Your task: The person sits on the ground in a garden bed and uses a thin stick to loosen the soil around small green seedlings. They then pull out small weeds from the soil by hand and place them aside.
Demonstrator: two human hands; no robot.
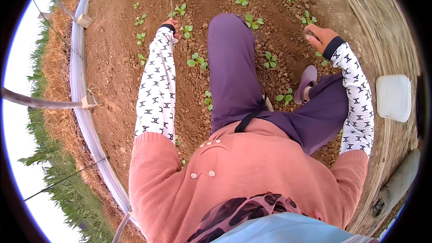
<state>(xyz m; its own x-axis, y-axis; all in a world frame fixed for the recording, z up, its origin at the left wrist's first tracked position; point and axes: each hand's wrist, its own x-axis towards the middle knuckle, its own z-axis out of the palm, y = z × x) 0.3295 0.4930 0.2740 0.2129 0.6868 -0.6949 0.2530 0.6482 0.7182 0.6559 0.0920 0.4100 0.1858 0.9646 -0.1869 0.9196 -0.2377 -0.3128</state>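
My left hand (173, 27) reaches forward over the soil, its fingers curled and partly hidden by the cuff of a white patterned arm sleeve (156, 84). Just beyond the fingers are a green leaf (172, 14) and a thin pale stalk; whether the hand grips them is unclear. Close by on its right grow leafy seedlings (186, 31). Out to the right, my right hand (322, 37) is bent inward with thumb and fingers curved toward each other. Anything between them is too small to make out. A seedling (308, 18) stands just beyond that hand.
Rows of seedlings (197, 61) grow in crumbly brown soil (114, 57), some beside my knee (229, 30) and shoe (306, 82). Plastic sheeting (79, 71) and hoop poles (44, 100) edge the left side. At right lie a pale plastic container (393, 98) and a strip of sheeting (374, 13).
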